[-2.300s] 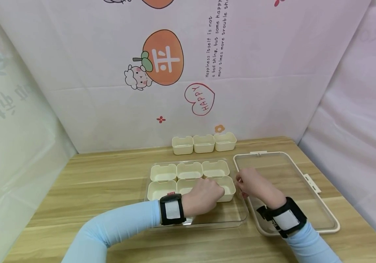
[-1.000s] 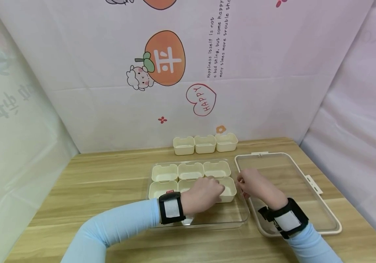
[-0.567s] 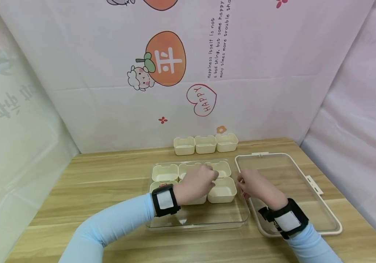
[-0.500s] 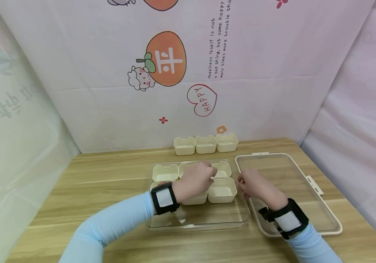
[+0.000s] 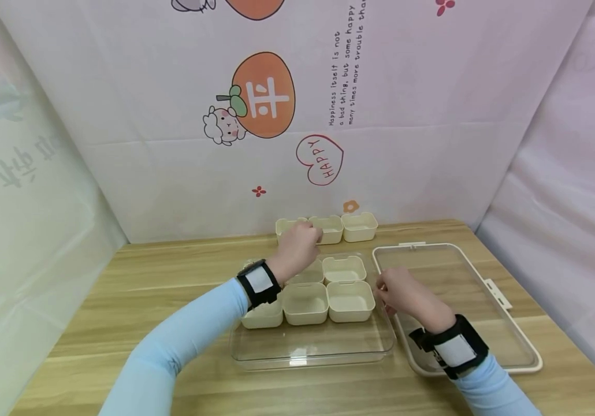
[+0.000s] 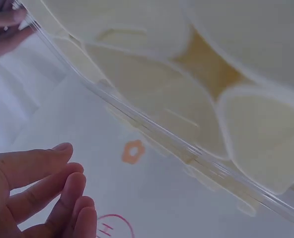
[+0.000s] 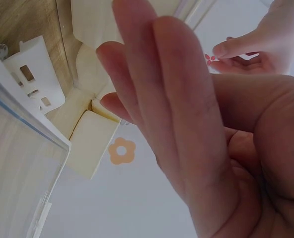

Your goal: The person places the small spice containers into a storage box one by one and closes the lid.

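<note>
My left hand is above the back of a clear plastic tray, near the left small cream box behind it. In the left wrist view its thumb and loosely bent fingers hold nothing. Two rows of cream boxes sit in the tray; my left hand and wrist partly cover the back-left ones. My right hand is at the tray's right edge, its fingertips at the rim. The right wrist view shows its fingers fairly straight; the contact with the tray is hidden there.
A clear lid with a cream frame and clips lies flat to the right of the tray, partly under my right arm. Behind the tray, cream boxes stand in a row by the printed cloth backdrop. The wooden table extends left.
My left hand has moved from over the front-row boxes, across the back row, to the boxes behind the tray. My right hand has stayed at the tray's right edge.
</note>
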The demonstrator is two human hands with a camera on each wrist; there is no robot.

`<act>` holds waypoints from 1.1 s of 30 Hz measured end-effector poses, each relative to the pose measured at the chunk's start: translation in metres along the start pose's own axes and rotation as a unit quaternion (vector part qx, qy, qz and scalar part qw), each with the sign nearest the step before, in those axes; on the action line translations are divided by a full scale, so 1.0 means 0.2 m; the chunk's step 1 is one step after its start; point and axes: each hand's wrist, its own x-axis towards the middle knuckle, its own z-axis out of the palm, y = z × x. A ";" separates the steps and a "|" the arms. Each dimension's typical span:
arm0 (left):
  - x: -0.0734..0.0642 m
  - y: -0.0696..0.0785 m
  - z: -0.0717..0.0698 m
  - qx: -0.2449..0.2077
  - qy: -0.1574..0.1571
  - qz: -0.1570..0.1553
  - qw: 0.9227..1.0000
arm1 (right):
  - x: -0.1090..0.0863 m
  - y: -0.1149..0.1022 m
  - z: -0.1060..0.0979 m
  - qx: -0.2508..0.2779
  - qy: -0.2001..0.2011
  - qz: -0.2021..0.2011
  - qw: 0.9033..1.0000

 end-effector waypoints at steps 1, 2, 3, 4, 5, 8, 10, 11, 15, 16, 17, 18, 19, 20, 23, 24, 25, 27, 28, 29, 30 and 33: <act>0.01 -0.02 0.01 0.000 0.001 -0.003 1.000 | 0.00 0.00 0.00 0.000 -0.001 0.002 1.000; 0.03 -0.03 0.02 0.002 0.001 -0.007 1.000 | 0.00 0.00 0.00 -0.001 -0.001 0.003 1.000; 0.04 -0.05 0.02 -0.001 0.002 -0.010 1.000 | 0.00 0.00 0.00 -0.003 -0.002 0.004 1.000; 0.05 -0.06 0.04 0.001 0.002 -0.012 1.000 | 0.00 0.00 0.00 -0.002 -0.003 0.007 1.000; 0.06 -0.08 0.05 0.002 0.004 -0.013 1.000 | 0.00 0.00 0.00 -0.003 -0.003 0.008 1.000; 0.09 -0.12 0.07 0.018 0.006 -0.018 1.000 | 0.00 0.00 0.00 0.000 -0.007 0.015 1.000; 0.11 -0.15 0.08 0.024 0.006 -0.022 0.999 | 0.00 0.00 0.00 0.001 -0.007 0.016 1.000; 0.11 -0.16 0.08 0.025 0.005 -0.024 0.999 | 0.00 0.01 0.00 0.001 -0.007 0.015 1.000; 0.14 -0.22 0.09 0.002 -0.004 -0.034 0.999 | 0.00 0.00 0.00 0.002 -0.005 0.015 1.000; 0.14 -0.23 0.10 0.003 -0.008 -0.037 0.999 | 0.00 0.00 0.00 0.002 -0.005 0.013 1.000; 0.15 -0.25 0.10 0.007 -0.012 -0.040 0.999 | 0.00 0.00 0.00 0.002 -0.005 0.014 1.000; 0.15 -0.26 0.11 0.011 -0.016 -0.043 0.999 | 0.00 0.00 0.00 0.003 -0.006 0.015 1.000; 0.16 -0.28 0.12 0.018 -0.020 -0.047 0.999 | 0.00 0.00 0.00 0.005 -0.006 0.015 1.000; 0.17 -0.29 0.13 0.025 -0.025 -0.051 0.998 | 0.00 0.00 -0.01 0.006 -0.007 0.012 1.000; 0.20 -0.33 0.15 0.035 -0.037 -0.065 0.997 | -0.01 0.00 -0.01 0.011 -0.009 0.018 1.000; 0.21 -0.33 0.15 0.031 -0.043 -0.072 0.996 | -0.01 0.00 -0.01 0.011 -0.009 0.019 1.000; 0.22 -0.34 0.16 0.029 -0.046 -0.077 0.996 | -0.01 0.00 -0.01 0.012 -0.009 0.019 1.000; 0.23 -0.35 0.16 0.025 -0.054 -0.083 0.995 | -0.01 0.00 -0.01 0.012 -0.009 0.021 1.000; 0.24 -0.36 0.16 0.025 -0.059 -0.086 0.994 | -0.01 0.00 -0.01 0.012 -0.009 0.022 1.000; 0.24 -0.37 0.17 0.025 -0.063 -0.088 0.994 | 0.00 0.00 -0.01 0.011 -0.010 0.020 1.000; 0.24 -0.37 0.17 0.028 -0.070 -0.089 0.993 | 0.00 0.00 -0.01 0.011 -0.011 0.021 1.000; 0.24 -0.39 0.18 0.030 -0.086 -0.093 0.992 | 0.00 -0.01 -0.01 0.009 -0.013 0.023 1.000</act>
